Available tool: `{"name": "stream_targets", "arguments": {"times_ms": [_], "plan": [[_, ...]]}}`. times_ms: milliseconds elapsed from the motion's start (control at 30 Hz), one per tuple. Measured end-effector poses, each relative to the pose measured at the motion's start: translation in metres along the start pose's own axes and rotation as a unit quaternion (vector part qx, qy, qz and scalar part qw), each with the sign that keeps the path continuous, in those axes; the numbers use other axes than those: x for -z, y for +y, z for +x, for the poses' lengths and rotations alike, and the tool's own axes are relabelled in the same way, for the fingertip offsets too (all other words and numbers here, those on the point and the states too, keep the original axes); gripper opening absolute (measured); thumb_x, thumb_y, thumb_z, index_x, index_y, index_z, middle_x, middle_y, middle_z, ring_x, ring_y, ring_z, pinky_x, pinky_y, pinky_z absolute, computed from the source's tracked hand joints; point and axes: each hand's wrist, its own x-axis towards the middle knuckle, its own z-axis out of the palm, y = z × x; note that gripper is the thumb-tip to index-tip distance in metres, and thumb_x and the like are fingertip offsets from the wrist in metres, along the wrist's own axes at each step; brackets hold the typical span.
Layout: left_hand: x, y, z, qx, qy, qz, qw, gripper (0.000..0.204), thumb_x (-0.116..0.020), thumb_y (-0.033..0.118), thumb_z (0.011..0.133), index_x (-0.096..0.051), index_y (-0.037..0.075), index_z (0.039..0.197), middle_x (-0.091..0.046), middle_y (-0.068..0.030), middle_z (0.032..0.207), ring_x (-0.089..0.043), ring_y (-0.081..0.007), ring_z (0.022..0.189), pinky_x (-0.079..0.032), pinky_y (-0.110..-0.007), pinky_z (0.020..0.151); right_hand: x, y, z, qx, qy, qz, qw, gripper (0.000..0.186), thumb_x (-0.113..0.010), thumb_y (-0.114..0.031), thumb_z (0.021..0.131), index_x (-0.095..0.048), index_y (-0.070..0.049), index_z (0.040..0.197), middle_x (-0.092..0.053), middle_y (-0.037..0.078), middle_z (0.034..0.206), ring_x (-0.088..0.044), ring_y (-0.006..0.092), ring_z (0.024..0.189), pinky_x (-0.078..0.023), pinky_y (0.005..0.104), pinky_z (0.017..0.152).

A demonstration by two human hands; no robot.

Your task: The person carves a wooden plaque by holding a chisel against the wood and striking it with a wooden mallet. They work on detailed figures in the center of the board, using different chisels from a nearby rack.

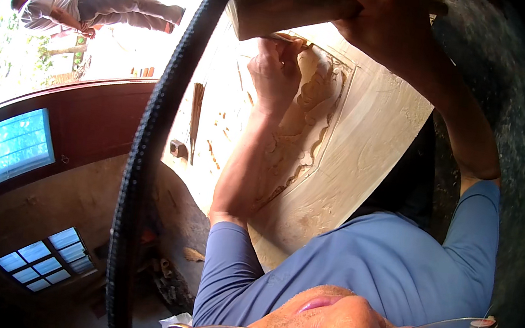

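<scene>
Pale wood makes the largest thing in front of us: the broad board (373, 118), which spreads forward from the person in the blue shirt (370, 249). I would judge that the step in hand is the shaping of the carved relief (317, 82) on this board, by small cuts helped with blows. The next move, in my opinion, calls for a steady left hand at the wood and a measured stroke from the right, because the raised forms look thin at their edges.

About the board itself: its side toward the right is smooth and plain, with faint curved marks of grain. The relief sits in the board's middle, sunk inside a straight scored border, with wavy, rounded shapes and shadowed hollows; toward the left of the board the strong light washes out the detail.

Over the far part of the board is a thick brown block (294, 10), perhaps a mallet. The right hand (385, 18) is closed around it. Just beside its end, the left hand (275, 74) is at the board's relief, fingers bent inward; whether they grip a tool I cannot tell. Smallest, on the board's left side, are a narrow brown stick (195, 120) and a small dark piece (178, 148).
</scene>
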Motion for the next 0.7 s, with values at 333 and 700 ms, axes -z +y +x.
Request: {"name": "stream_targets", "arguments": {"times_ms": [333,700], "plan": [[-0.008,-0.003,0.004,-0.172,-0.026,0.179,0.968,0.019,-0.072,0.015,0.097,-0.058,0.003,0.101,-0.072,-0.0126,0.074,-0.067,-0.0314,0.059,-0.052,-0.041,0.057,-0.031,0.007,-0.006,0.157,0.088,-0.109,0.978,0.031,-0.067,-0.035,0.095,-0.075,-0.015,0.118,-0.073,0.007,0.09,-0.072,0.0227,0.074,-0.06,0.04,0.08],[0.0,-0.001,0.004,0.007,-0.025,-0.001,1.0,0.022,-0.071,0.009,0.099,-0.052,0.001,0.106,-0.077,-0.0145,0.081,-0.077,-0.0197,0.069,-0.055,-0.029,0.057,-0.031,0.002,0.002,0.015,0.145,0.235,0.961,0.067,-0.09,-0.014,0.069,-0.068,-0.01,0.132,-0.074,0.009,0.098,-0.075,0.0231,0.082,-0.063,0.0365,0.074]]}}
